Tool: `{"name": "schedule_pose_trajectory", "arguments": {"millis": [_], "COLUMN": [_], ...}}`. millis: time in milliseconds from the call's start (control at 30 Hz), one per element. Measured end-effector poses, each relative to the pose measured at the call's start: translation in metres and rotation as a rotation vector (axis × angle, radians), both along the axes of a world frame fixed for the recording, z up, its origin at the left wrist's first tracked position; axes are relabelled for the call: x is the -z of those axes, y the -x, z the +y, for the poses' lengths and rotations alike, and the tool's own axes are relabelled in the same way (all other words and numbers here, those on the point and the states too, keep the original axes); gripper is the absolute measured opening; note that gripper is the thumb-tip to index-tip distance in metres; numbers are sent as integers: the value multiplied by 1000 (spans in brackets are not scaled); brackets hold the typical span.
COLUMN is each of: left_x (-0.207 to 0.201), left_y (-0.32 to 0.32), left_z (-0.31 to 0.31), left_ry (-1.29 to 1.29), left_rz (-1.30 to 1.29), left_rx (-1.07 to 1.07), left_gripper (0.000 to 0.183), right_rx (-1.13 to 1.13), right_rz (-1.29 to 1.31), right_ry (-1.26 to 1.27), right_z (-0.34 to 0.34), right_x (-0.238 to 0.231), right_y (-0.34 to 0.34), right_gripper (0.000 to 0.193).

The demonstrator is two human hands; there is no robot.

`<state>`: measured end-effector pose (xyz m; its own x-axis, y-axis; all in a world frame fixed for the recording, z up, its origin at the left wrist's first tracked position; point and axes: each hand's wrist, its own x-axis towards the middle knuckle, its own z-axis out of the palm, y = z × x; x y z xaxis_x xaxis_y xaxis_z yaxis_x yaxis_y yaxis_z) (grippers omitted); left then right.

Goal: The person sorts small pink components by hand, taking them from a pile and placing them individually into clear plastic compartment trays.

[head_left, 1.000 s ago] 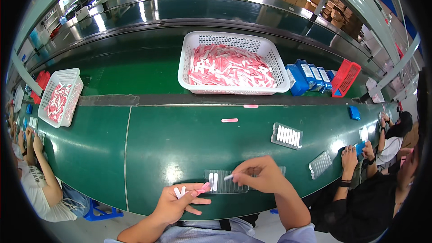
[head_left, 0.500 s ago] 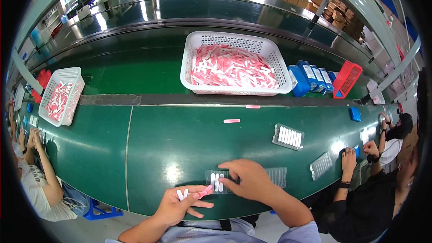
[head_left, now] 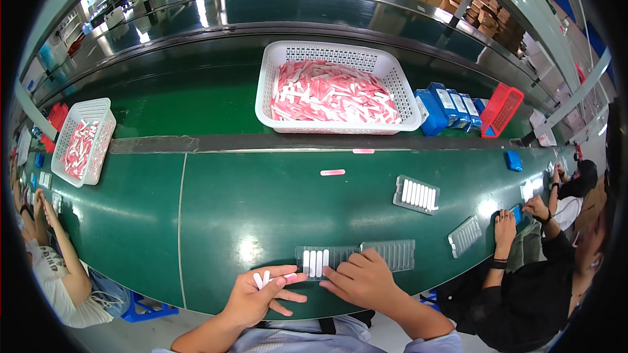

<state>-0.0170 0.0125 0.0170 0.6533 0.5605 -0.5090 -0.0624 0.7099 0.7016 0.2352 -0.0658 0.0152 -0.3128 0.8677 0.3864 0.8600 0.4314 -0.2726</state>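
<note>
My left hand (head_left: 265, 295) is closed around several small flat pink-and-white strips (head_left: 265, 279) with rounded ends, some sticking up between its fingers. Right beside it lies a clear slotted tray (head_left: 340, 255), with several white strips (head_left: 312, 263) standing side by side in its left slots. My right hand (head_left: 366, 281) bends over this tray, thumb and fingertips pinched at the rightmost white strip (head_left: 326, 260); the other fingers are curled and hide part of the tray. Adjoining on the right is another clear tray (head_left: 392, 255) with bare slots.
A white basket (head_left: 337, 127) heaped with strips stands beyond; a smaller one (head_left: 98, 150) is far left. Blue packs (head_left: 441, 111) and a red basket (head_left: 502, 111) sit right. A filled tray (head_left: 417, 206), another tray (head_left: 464, 236) and a loose pink strip (head_left: 332, 172) lie on the table. Co-workers sit both sides.
My right hand has come down and its fingers have curled at the tray. One more white strip now lies in the row there. My left hand has barely moved.
</note>
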Motion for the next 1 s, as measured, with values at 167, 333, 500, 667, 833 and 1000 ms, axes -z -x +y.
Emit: {"name": "schedule_pose_trajectory", "arguments": {"millis": [167, 333, 500, 667, 833, 1000], "left_x": [-4, -2, -15, 4, 12, -1], "left_y": [-5, -11, -16, 8, 15, 5], "left_z": [-4, -8, -10, 3, 3, -3], "left_ry": [25, 3, -74, 120, 280, 276], "left_rz": [-35, -62, -81, -116, -334, -291], "left_rx": [-33, 107, 160, 183, 232, 266], "left_gripper": [34, 43, 45, 45, 49, 50], "right_rx": [31, 81, 250, 383, 227, 185], "right_rz": [241, 647, 915, 728, 663, 243], "right_ry": [199, 257, 209, 330, 672, 440], "right_z": [2, 3, -5, 3, 17, 33], "right_x": [-7, -19, -12, -22, -25, -22], "right_y": [-4, 22, 11, -29, -33, -13], "right_gripper": [22, 24, 12, 7, 9, 31]}}
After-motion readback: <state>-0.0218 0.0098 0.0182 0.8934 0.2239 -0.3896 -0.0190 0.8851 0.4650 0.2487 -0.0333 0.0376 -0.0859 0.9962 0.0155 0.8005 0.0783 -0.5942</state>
